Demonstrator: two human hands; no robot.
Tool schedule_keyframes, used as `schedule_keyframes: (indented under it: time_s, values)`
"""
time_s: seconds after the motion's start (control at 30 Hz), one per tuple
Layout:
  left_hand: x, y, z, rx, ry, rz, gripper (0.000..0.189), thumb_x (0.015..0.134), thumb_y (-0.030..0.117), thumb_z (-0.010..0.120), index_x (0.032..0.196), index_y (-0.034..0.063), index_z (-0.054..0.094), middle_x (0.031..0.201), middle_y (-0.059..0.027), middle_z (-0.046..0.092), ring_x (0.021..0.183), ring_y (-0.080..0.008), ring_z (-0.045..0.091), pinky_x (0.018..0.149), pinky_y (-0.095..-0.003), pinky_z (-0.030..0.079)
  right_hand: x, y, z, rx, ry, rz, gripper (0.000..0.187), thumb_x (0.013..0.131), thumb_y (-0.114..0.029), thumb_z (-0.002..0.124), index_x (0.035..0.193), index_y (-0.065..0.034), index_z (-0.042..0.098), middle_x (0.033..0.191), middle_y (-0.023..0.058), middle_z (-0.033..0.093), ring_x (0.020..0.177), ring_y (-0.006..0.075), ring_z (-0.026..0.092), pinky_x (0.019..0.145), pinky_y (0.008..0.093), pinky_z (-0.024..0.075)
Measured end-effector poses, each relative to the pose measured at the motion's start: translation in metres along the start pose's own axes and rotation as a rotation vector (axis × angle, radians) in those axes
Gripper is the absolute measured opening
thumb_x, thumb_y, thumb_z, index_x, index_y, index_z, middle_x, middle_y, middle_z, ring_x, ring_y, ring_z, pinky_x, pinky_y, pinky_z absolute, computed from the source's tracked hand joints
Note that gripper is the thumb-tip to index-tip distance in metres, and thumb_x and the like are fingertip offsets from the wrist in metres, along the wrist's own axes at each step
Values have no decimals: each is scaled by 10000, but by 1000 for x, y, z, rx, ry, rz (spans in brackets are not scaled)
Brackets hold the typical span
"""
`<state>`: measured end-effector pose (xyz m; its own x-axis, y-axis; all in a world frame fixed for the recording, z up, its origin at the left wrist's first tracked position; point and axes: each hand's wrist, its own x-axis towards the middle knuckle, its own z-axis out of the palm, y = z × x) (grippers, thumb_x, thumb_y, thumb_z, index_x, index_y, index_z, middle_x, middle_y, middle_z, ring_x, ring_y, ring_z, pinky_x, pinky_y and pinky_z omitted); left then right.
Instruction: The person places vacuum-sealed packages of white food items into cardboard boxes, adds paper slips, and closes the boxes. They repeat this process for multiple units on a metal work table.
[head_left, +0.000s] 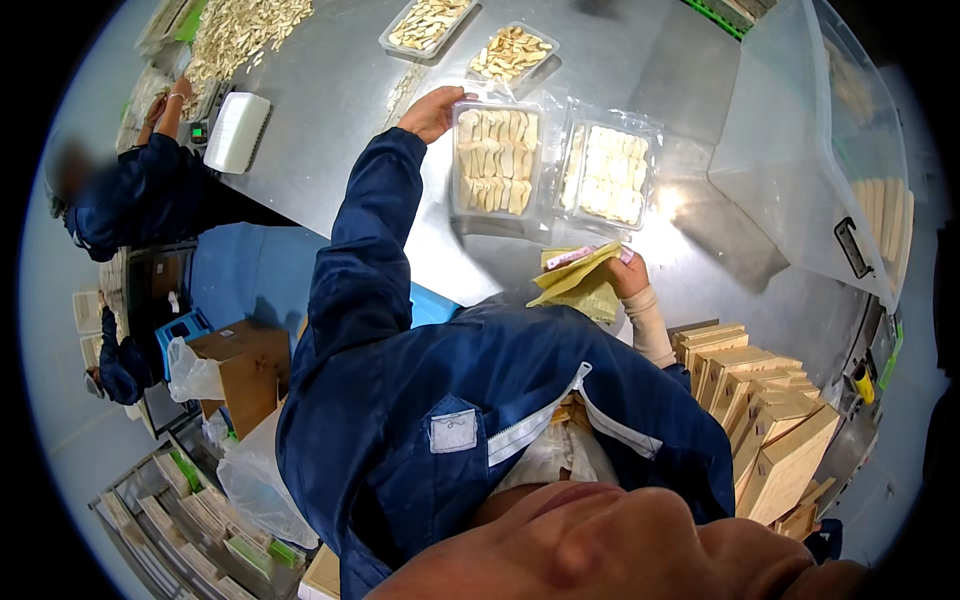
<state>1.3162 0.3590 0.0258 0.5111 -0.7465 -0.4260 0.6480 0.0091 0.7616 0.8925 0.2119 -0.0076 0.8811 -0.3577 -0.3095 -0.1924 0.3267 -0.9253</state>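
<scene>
My left hand (433, 114) reaches across the steel table and pinches the upper left corner of a clear plastic bag around a tray of sliced dried pieces (496, 159), laid in rows. Just right of it lies a second bagged tray of paler slices (611, 176). Nearer my body, my right hand (628, 276) grips yellow paper (577, 289) together with a pink slip (571, 256). Beyond the bagged trays stand two open plastic trays of loose slices, one at the upper middle (429, 26) and a smaller one (511, 54) close to the bags.
A large translucent plastic bin (795, 165) stands at the right. Wooden boxes (780, 427) are lined up below it. At the upper left are a heap of loose slices (240, 34), a stack of white trays (237, 133) and a co-worker's arms (171, 112). A cardboard box (247, 371) sits lower left.
</scene>
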Motion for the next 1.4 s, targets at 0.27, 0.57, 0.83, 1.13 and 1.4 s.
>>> schedule_keyframes:
  time_s: [0.27, 0.57, 0.83, 1.13, 1.4]
  values:
    - [11, -7, -12, 32, -53, -10, 236, 868, 156, 500, 1051, 9, 517, 1045, -87, 574, 962, -176, 539, 862, -274, 429, -2, -3, 6, 41, 9, -10, 210, 787, -56, 452, 935, 13, 584, 828, 4, 587, 746, 82, 516, 682, 219, 426]
    - [15, -28, -31, -110, 182, -107, 310, 869, 176, 517, 1119, -3, 479, 1122, -103, 544, 974, -189, 535, 875, -283, 432, -9, 8, -1, 79, 7, 55, 221, 826, -43, 449, 1003, 28, 559, 936, 78, 601, 841, 162, 566, 756, 267, 453]
    - [31, -52, -79, -354, 289, -198, 333, 908, 192, 421, 1159, -24, 444, 1164, -154, 503, 1061, -256, 490, 919, -353, 398, -13, 4, -5, -28, 56, 55, 220, 823, -39, 416, 970, 30, 564, 919, 69, 599, 845, 145, 556, 761, 253, 443]
    - [51, -46, -46, -314, 262, 253, 338, 932, 167, 327, 1223, 5, 386, 1184, -104, 467, 1097, -200, 443, 955, -318, 351, -12, 13, -4, 23, 46, 86, 213, 846, -59, 436, 982, 37, 569, 927, 62, 603, 851, 145, 561, 768, 257, 449]
    - [60, -14, 25, -739, 233, 176, 333, 928, 152, 350, 1227, 11, 388, 1186, -120, 473, 1077, -209, 470, 909, -267, 397, -14, 9, -6, -34, 61, 75, 224, 836, -68, 441, 991, 22, 574, 927, 53, 603, 852, 133, 554, 762, 244, 439]
